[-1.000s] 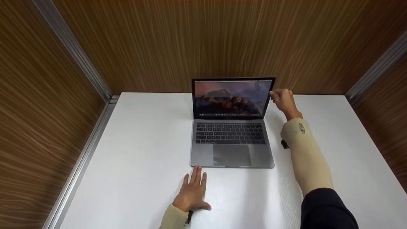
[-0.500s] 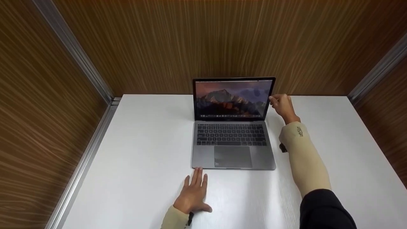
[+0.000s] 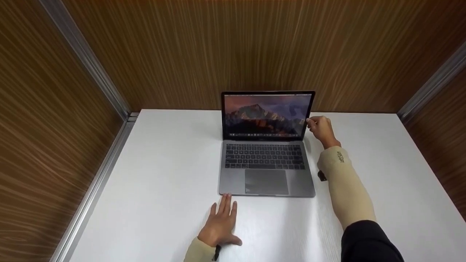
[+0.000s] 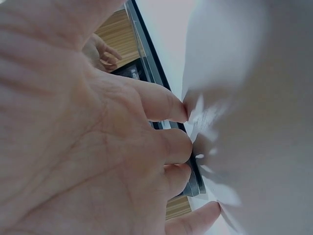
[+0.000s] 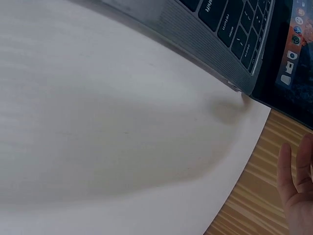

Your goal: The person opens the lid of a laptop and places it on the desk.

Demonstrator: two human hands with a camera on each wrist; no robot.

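Observation:
A grey laptop [image 3: 231, 182] stands unfolded on the white table, its lit screen [image 3: 267, 112] showing a mountain picture. At the right edge of that screen, my right hand [image 3: 321, 129] pinches the frame with thumb and forefinger at roughly mid-height. The right wrist view shows part of the right hand [image 5: 298, 191] at the lower right, just below the screen's edge. My left hand [image 3: 218, 225] lies palm down with fingers spread, its longest fingertips right at the laptop's front left corner. In the left wrist view, the left palm [image 4: 102, 147] covers much of the laptop.
The white table [image 3: 164, 163] ends at a wood-grain back panel [image 3: 182, 54], close behind the screen. Wood-grain side panels [image 3: 43, 127] with metal strips in the corners enclose it left and right. Beige sleeves [image 3: 346, 185] cover the forearms.
My right hand has slid down along the screen's right edge. The left hand has kept its place at the front corner, and the whole head view has shifted slightly.

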